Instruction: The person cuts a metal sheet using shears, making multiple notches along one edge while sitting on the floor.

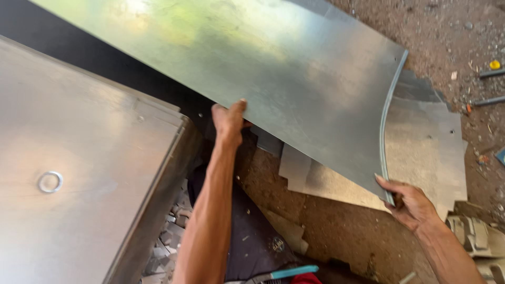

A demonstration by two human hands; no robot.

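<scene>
A large flat sheet of shiny grey galvanised metal (273,79) with one curved, folded edge is held above a dirt floor (342,231). The left hand (229,123) grips its near long edge, thumb on top and fingers curled beneath. The right hand (407,202) pinches the sheet's lower corner at the curved edge. Under the sheet, between the hands, lie smaller notched grey metal offcuts (426,152). Left of the left hand stands a grey metal box surface (89,158) bearing a small metal ring (50,182). No labels or packages can be made out.
</scene>
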